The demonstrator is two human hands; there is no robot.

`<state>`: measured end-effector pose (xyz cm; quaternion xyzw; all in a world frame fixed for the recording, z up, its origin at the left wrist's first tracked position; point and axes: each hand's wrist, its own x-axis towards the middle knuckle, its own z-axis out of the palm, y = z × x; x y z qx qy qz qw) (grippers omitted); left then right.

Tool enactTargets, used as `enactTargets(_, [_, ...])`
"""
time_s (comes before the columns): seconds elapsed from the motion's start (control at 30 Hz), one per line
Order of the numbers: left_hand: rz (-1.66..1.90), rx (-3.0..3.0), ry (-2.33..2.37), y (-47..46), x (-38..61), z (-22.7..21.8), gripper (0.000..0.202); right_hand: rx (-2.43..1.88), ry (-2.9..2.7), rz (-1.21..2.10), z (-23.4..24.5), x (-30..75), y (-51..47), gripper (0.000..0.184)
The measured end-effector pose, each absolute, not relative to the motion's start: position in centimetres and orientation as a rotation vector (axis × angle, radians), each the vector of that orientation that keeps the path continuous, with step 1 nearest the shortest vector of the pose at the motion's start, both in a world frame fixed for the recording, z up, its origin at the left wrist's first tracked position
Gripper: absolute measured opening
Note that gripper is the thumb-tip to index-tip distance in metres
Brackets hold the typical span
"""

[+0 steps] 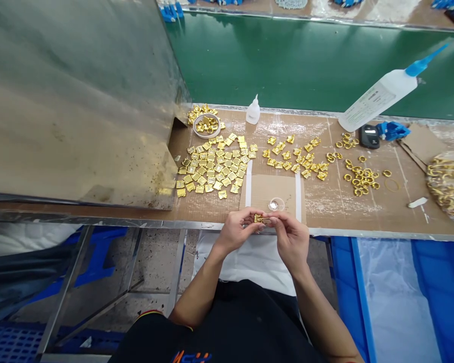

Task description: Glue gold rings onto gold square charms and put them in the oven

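Observation:
My left hand [239, 231] is closed on a small gold metal piece [258, 218] at the bench's front edge. My right hand [290, 237] pinches something thin and stick-like [266, 219], its tip against the gold piece; its exact kind is too small to make out. Just beyond my fingers stands a small clear round dish [277, 204] with a little something in it. It rests on a cardboard pad [272, 185] taped down with white strips. Flat square gold pieces [212, 171] lie in rows to the left, and more gold pieces [306, 160] are scattered to the right.
Gold rings [363, 179] lie farther right, near a bulging clear bag [450, 186]. A large white bottle [378, 101] with a blue nozzle and a small bottle [253, 111] stand behind. A metal housing [79, 111] blocks the left. A white ring [195, 132] encircles gold parts.

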<state>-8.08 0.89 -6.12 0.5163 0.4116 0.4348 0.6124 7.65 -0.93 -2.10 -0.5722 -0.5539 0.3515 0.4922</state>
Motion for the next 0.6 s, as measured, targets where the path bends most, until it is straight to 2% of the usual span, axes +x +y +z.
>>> enactTargets(0.6, [0.976, 1.193, 0.974, 0.84, -8.14, -6.03, 0.034, -1.369, -1.304, 0.904, -2.35, 7.98, -0.89, 0.015])
